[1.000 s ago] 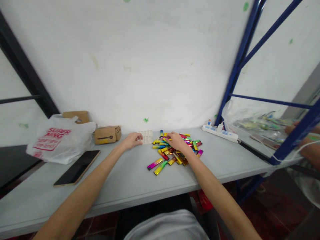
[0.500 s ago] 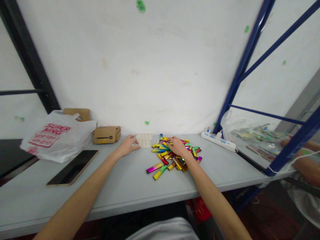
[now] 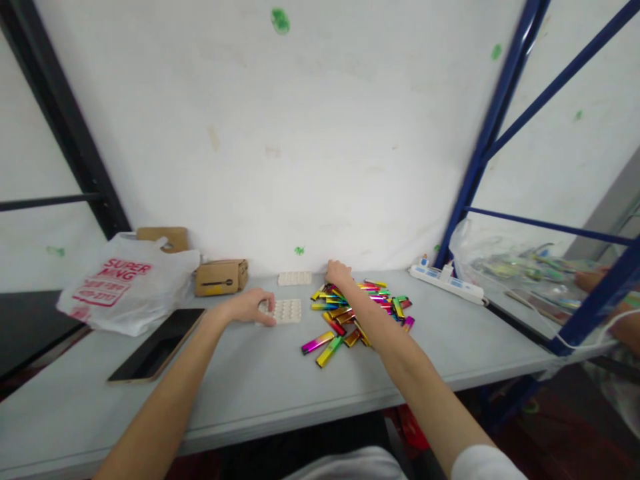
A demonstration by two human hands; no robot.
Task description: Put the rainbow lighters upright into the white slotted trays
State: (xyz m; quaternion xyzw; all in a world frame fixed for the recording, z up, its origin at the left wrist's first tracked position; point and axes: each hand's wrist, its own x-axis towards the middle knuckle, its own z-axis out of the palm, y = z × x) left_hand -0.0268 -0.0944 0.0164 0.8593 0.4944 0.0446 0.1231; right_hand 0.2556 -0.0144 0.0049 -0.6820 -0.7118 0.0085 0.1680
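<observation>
A pale tray with rows of small pockets [image 3: 287,311] lies on the table, its left end between the thumb and fingers of my left hand [image 3: 253,308]. Behind it, near the wall, is a second pale tray [image 3: 295,278]. Shiny multicoloured lighters [image 3: 345,312] form a loose pile right of the trays. My right hand [image 3: 340,272] reaches over the pile's far left edge, fingers curled. Whatever they hold is hidden by the hand. A pink-yellow lighter [image 3: 317,343] and a green-yellow lighter [image 3: 330,351] lie at the pile's front.
A phone [image 3: 157,343], a white plastic bag [image 3: 133,283] and a small cardboard box [image 3: 221,277] sit on the left. A power strip [image 3: 447,281] lies at the back right by the blue rack post [image 3: 473,157]. Another person's arm [image 3: 625,323] shows at the far right.
My left hand has brought one pocketed tray nearer, uncovering the second tray behind it. My right hand has moved from over the pile to its far edge by the wall.
</observation>
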